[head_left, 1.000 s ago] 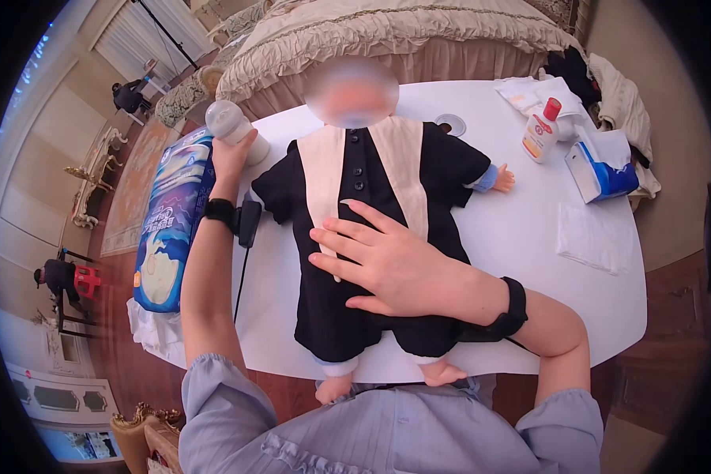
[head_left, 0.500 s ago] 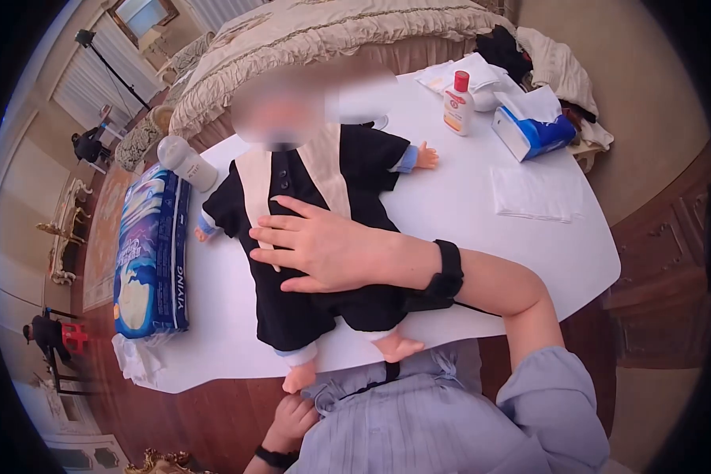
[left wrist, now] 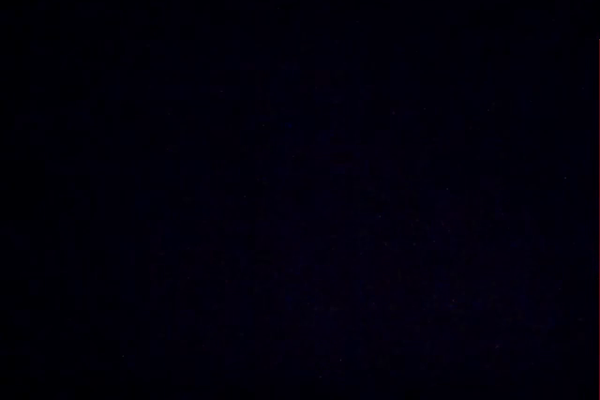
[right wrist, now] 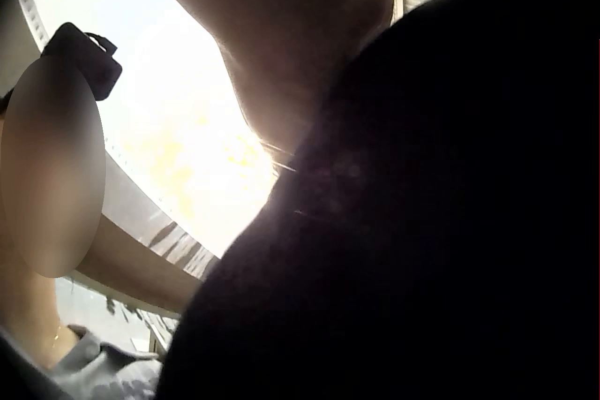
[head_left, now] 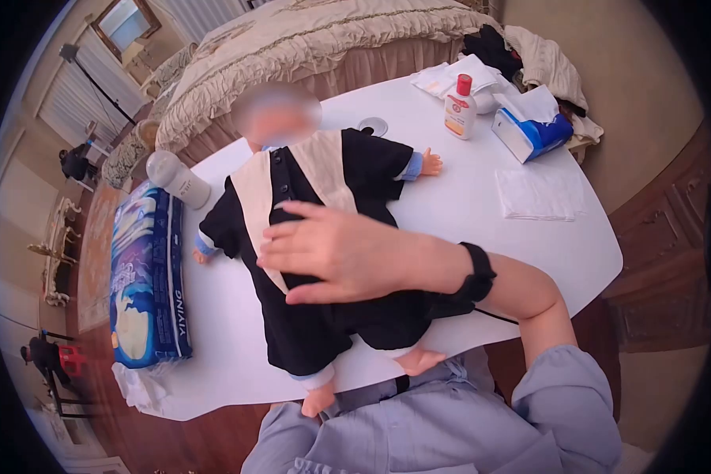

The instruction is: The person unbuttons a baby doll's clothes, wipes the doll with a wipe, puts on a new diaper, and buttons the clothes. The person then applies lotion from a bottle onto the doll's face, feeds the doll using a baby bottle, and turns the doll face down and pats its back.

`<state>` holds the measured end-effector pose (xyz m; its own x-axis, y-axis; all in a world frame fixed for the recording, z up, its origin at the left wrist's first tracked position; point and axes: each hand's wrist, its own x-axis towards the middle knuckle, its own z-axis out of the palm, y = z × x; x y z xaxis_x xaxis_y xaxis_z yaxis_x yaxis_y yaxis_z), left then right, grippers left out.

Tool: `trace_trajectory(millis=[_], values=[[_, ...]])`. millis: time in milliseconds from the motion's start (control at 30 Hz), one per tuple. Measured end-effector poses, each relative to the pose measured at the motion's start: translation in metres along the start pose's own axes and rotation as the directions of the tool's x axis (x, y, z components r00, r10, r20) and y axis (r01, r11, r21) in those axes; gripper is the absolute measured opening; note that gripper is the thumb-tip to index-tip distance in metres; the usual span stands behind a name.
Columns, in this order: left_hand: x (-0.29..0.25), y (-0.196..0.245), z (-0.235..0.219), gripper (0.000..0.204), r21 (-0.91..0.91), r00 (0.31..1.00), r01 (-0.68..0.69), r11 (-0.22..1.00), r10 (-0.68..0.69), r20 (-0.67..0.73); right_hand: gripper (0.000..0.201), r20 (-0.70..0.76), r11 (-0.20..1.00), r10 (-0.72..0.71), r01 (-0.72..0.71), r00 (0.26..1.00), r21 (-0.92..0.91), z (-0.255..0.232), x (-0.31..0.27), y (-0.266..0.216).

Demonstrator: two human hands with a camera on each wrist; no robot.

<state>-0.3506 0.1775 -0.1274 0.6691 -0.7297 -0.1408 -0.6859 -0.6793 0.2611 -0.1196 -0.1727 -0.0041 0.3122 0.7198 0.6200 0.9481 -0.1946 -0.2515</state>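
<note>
A baby doll in a black romper (head_left: 375,162) with broad cream lapels lies face up on the white table (head_left: 482,253). Its feet reach over the front edge, and its head is blurred. My right hand (head_left: 340,251) lies flat across the doll's chest and belly, fingers nearly straight and pointing left. In the right wrist view, dark cloth fills much of the picture, with part of the hand (right wrist: 291,34) above it. My left hand is out of sight in the head view, and the left wrist view is black.
A blue diaper pack (head_left: 146,276) lies along the left edge, with a white bottle (head_left: 183,183) leaning near its far end. Toward the back right stand a red-capped lotion bottle (head_left: 459,110) and a blue tissue pack (head_left: 533,134). A folded white cloth (head_left: 539,193) lies nearer.
My left hand has let go of the white bottle, dropped below the table edge and left the head view. The right hand stays on the doll while the head view has turned.
</note>
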Motion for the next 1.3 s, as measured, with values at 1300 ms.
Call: trace_trajectory(millis=[1300], values=[[-0.003,-0.040,0.060,0.024,-0.480,0.986,0.007,0.877,0.074,0.150,0.039,-0.169,0.470,0.701,-0.626,0.693,-0.622,-0.065,-0.093,0.109]])
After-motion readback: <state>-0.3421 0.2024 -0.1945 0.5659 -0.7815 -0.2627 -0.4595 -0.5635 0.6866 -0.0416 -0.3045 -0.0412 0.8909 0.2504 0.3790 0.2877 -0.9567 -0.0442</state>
